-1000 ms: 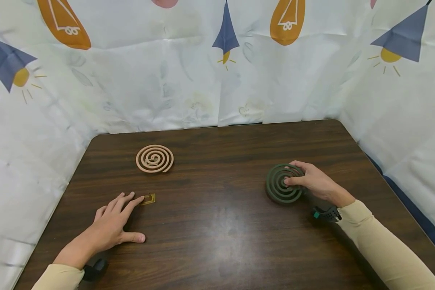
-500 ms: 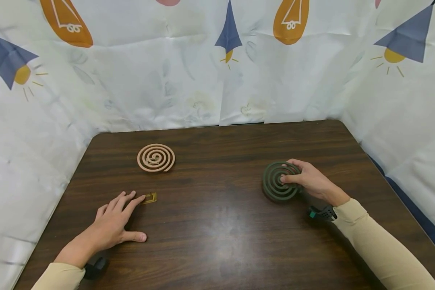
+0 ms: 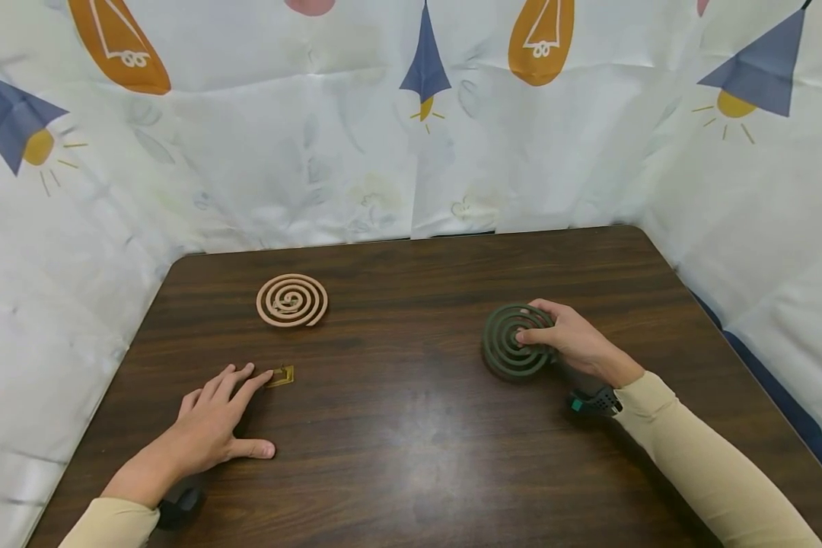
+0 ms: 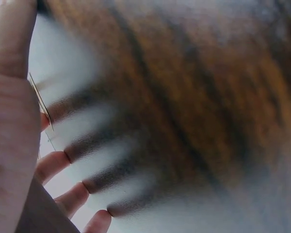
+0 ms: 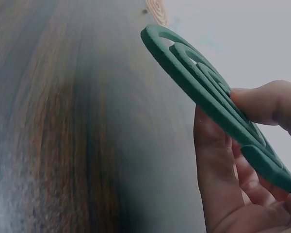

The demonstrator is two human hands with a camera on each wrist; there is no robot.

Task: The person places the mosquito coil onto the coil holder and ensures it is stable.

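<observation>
My right hand (image 3: 575, 342) pinches a dark green mosquito coil (image 3: 503, 352), thumb on its upper face near the centre and fingers beneath. In the right wrist view the green coil (image 5: 199, 92) is tilted, held off the table. My left hand (image 3: 205, 426) lies spread on the table with its fingers straight. Its index fingertip touches a small brass-coloured metal coil stand (image 3: 286, 376). The left wrist view catches the fingertips (image 4: 72, 196) on the glossy tabletop and a thin edge of the stand.
A tan mosquito coil (image 3: 320, 298) lies flat at the back left, with a small metal piece at its centre. The dark wood table (image 3: 411, 472) is bordered by a white printed cloth (image 3: 356, 152) behind and at both sides.
My right hand has carried the green coil a little to the left across the table. The left hand and the brass-coloured stand stay put.
</observation>
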